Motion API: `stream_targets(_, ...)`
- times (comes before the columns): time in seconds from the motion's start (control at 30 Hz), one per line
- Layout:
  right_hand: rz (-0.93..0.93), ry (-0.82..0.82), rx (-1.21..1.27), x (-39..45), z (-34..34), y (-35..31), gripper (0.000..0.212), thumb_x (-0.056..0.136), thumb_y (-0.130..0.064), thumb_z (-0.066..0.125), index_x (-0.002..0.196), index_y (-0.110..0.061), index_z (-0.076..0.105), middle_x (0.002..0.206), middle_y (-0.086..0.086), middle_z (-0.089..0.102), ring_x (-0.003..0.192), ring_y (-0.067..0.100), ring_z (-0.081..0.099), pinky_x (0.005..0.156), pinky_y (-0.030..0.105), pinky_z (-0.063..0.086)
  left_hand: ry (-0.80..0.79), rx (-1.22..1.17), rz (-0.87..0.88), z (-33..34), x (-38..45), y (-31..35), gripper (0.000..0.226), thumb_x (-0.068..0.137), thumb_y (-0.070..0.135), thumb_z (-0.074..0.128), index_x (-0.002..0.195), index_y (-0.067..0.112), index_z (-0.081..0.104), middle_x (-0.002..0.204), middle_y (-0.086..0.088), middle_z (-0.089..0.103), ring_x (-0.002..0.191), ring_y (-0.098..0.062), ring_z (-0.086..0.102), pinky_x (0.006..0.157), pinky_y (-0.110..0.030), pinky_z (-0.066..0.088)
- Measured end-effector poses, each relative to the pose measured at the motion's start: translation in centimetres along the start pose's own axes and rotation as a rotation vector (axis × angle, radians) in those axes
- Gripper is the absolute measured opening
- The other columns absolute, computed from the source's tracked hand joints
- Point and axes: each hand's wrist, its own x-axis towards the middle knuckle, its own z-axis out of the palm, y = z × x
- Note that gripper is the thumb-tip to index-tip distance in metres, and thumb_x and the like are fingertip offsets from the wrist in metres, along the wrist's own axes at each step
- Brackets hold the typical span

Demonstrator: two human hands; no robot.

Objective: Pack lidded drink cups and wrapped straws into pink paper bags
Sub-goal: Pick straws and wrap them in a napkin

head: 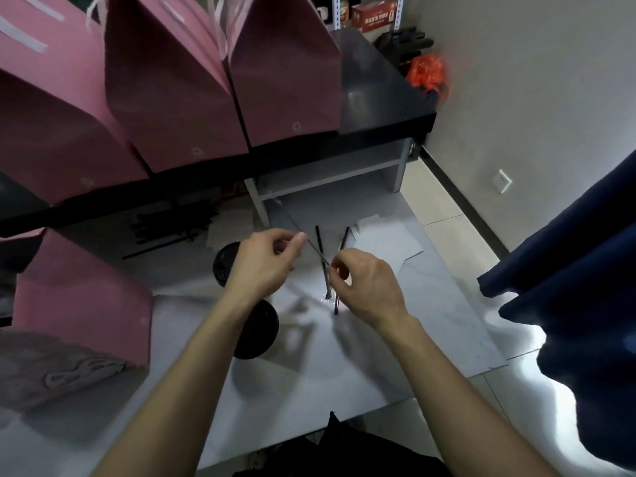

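Both hands hover over a white sheet on the floor. My left hand [266,261] and my right hand [366,285] each pinch one end of a thin wrapped straw [318,251] stretched between them. Two more black wrapped straws [322,266] lie on the sheet under the hands. Two cups with black lids stand by my left forearm, one [223,263] behind the hand and one [258,333] nearer me. Three pink paper bags [172,84] stand on the black table. Another pink bag [79,297] stands at my left on the floor.
The black table [375,80] runs across the back with a grey shelf [330,166] under it. A pile of black straws [172,223] lies beneath the table. Dark blue cloth [578,287] hangs at the right. A flat pink bag [51,370] lies bottom left.
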Motion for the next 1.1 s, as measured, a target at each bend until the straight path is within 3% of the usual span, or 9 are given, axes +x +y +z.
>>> stream_targets(0.1, -0.162, 0.075, -0.022, -1.1, 0.8, -0.3, 0.020, 0.104, -0.026, 0.070, 0.092, -0.010, 0.069, 0.084, 0.003, 0.067, 0.076, 0.027, 0.063, 0.063, 0.042, 0.051, 0.009, -0.225, -0.067, 1.7, 0.7, 0.1, 0.027, 0.110, 0.034, 0.062, 0.101, 0.014, 0.077, 0.090, 0.004, 0.083, 0.076, -0.012, 0.080, 0.069, -0.027, 0.052)
stream_targets(0.2, 0.022, 0.117, 0.008, -1.5, 2.2, 0.6, 0.027, 0.107, -0.032, 0.064, 0.086, -0.015, 0.066, 0.078, 0.001, 0.066, 0.070, 0.029, 0.063, 0.058, 0.039, 0.043, 0.093, -0.251, -0.071, 1.6, 1.0, -0.7, 0.023, 0.110, 0.029, 0.061, 0.098, 0.017, 0.075, 0.086, 0.003, 0.083, 0.076, -0.013, 0.080, 0.069, -0.027, 0.052)
stream_targets(0.33, 0.390, -0.243, -0.183, -1.1, 4.0, 2.5, 0.030, 0.102, -0.043, 0.059, 0.090, -0.015, 0.061, 0.090, 0.007, 0.071, 0.088, 0.035, 0.066, 0.070, 0.040, 0.046, 0.121, -0.270, -0.068, 1.0, 1.2, -2.0, 0.022, 0.113, 0.026, 0.056, 0.100, 0.021, 0.073, 0.087, 0.002, 0.082, 0.081, -0.015, 0.081, 0.071, -0.034, 0.058)
stream_targets(0.5, 0.501, -0.336, -0.116, -0.9, 4.8, 2.6, 0.033, 0.087, -0.012, 0.058, 0.062, -0.016, 0.037, 0.061, 0.003, 0.040, 0.067, 0.034, 0.046, 0.050, 0.036, 0.022, 0.134, -0.304, -0.036, 1.4, 1.0, -2.4, 0.023, 0.114, 0.023, 0.054, 0.101, 0.021, 0.072, 0.085, -0.001, 0.079, 0.082, -0.019, 0.080, 0.069, -0.034, 0.061)
stream_targets(0.6, 0.500, -0.323, -0.074, -1.6, 3.9, 2.7, 0.032, 0.084, -0.011, 0.057, 0.063, -0.016, 0.033, 0.059, 0.005, 0.040, 0.063, 0.030, 0.037, 0.048, 0.038, 0.020, 0.130, -0.328, -0.034, 1.7, 0.9, -2.3, 0.024, 0.115, 0.022, 0.053, 0.102, 0.018, 0.072, 0.086, -0.008, 0.079, 0.083, -0.023, 0.081, 0.073, -0.039, 0.065)
stream_targets(0.73, 0.456, -0.352, -0.079, -2.9, 2.7, 2.4, 0.016, 0.091, -0.014, 0.056, 0.078, -0.006, 0.060, 0.079, 0.012, 0.068, 0.077, 0.037, 0.061, 0.059, 0.040, 0.043, 0.140, -0.325, -0.048, 2.3, 0.4, -1.7, 0.024, 0.115, 0.022, 0.053, 0.100, 0.018, 0.072, 0.088, -0.004, 0.079, 0.079, -0.023, 0.081, 0.072, -0.040, 0.066)
stream_targets(0.83, 0.356, -0.194, -0.036, -4.1, 1.4, 2.3, 0.019, 0.101, -0.024, 0.059, 0.098, -0.011, 0.072, 0.088, 0.007, 0.077, 0.086, 0.034, 0.069, 0.079, 0.044, 0.054, 0.125, -0.302, -0.035, 2.9, -0.5, -1.1, 0.021, 0.114, 0.022, 0.055, 0.102, 0.020, 0.072, 0.084, -0.001, 0.081, 0.075, -0.021, 0.081, 0.066, -0.037, 0.065)
stream_targets(1.0, 0.120, 0.073, 0.180, -5.6, 0.1, 0.6, 0.014, 0.105, -0.029, 0.069, 0.097, -0.018, 0.071, 0.078, -0.008, 0.074, 0.061, 0.014, 0.057, 0.067, 0.034, 0.049, 0.012, -0.366, -0.071, 4.6, -2.2, -0.2, 0.018, 0.114, 0.020, 0.055, 0.111, 0.018, 0.073, 0.090, 0.003, 0.083, 0.078, -0.019, 0.082, 0.070, -0.037, 0.068)
stream_targets(1.1, 0.013, 0.062, 0.124, -5.8, 0.1, -0.4, 0.018, 0.109, -0.027, 0.065, 0.101, -0.011, 0.069, 0.082, 0.001, 0.075, 0.064, 0.030, 0.064, 0.065, 0.044, 0.052, -0.062, -0.466, -0.099, 5.4, -2.7, -0.2, 0.024, 0.116, 0.022, 0.053, 0.116, 0.013, 0.075, 0.100, 0.003, 0.085, 0.085, -0.017, 0.081, 0.073, -0.032, 0.064)
